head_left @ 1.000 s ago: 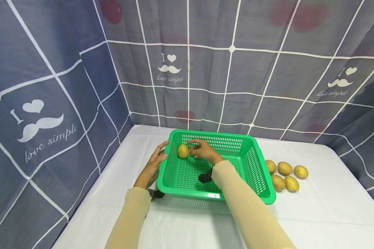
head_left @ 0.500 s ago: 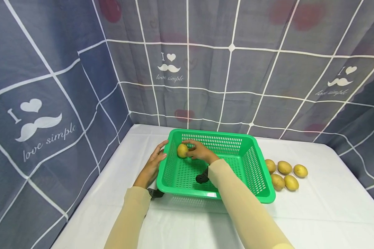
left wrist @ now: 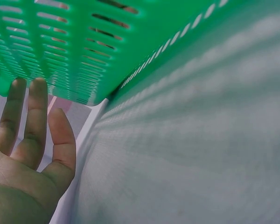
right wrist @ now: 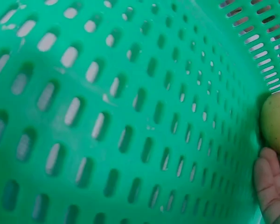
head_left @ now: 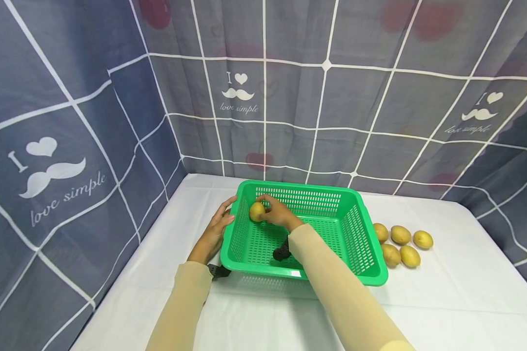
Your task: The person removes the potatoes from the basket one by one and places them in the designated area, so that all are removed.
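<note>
A green perforated plastic basket (head_left: 305, 274) stands on the white-covered table. Inside it, at the left end, sits a round yellow potato (head_left: 256, 212). My right hand (head_left: 280, 213) reaches into the basket and holds this potato, fingers and thumb around its right side. The right wrist view catches the potato (right wrist: 277, 122) only at the frame edge, with fingertips (right wrist: 270, 179) against its underside. Outside the basket, my left hand (head_left: 214, 230) rests against the left end. Its extended fingers (left wrist: 36, 107) touch or nearly touch the outer wall in the left wrist view.
Several loose potatoes (head_left: 400, 235) lie on the table just right of the basket. The white tablecloth (head_left: 461, 292) spreads in front and to the right. A grey-blue checked curtain (head_left: 290, 97) hangs behind the table and along its left side.
My right hand has moved slightly left and its fingers have closed in around the potato, which stays at about the same spot. The left hand and basket have stayed put.
</note>
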Motion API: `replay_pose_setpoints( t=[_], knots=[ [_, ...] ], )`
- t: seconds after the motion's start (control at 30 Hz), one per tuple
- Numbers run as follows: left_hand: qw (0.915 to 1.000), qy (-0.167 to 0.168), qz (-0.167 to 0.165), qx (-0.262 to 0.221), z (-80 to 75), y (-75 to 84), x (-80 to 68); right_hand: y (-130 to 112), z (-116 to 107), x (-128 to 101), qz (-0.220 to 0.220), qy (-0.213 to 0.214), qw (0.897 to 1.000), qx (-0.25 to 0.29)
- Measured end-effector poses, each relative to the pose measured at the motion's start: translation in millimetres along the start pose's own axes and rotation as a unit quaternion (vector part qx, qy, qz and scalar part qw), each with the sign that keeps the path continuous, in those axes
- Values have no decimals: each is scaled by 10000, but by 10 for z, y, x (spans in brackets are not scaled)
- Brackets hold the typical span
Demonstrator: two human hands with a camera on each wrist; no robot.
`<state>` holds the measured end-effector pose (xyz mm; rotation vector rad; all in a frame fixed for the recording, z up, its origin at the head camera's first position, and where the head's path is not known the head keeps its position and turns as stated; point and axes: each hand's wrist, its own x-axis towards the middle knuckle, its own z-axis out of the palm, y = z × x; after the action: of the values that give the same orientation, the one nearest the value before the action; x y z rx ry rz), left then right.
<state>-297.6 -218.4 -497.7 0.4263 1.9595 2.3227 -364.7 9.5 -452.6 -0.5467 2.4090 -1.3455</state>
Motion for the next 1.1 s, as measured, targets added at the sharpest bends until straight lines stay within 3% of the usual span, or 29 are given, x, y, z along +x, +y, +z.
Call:
replay_pose_setpoints(
  t=[0.2, 0.6, 1.1],
  knots=[
    [10000, -11, 67, -22, 1, 13, 1, 0, -2, -2, -44, 58, 10000, 34],
    [10000, -7, 15, -63, 7, 15, -23, -55, -40, -45, 157, -255, 9972, 680],
    [10000, -67, 37, 6, -8, -2, -27, -98, -84, -57, 394, -421, 9931, 1017]
  ],
)
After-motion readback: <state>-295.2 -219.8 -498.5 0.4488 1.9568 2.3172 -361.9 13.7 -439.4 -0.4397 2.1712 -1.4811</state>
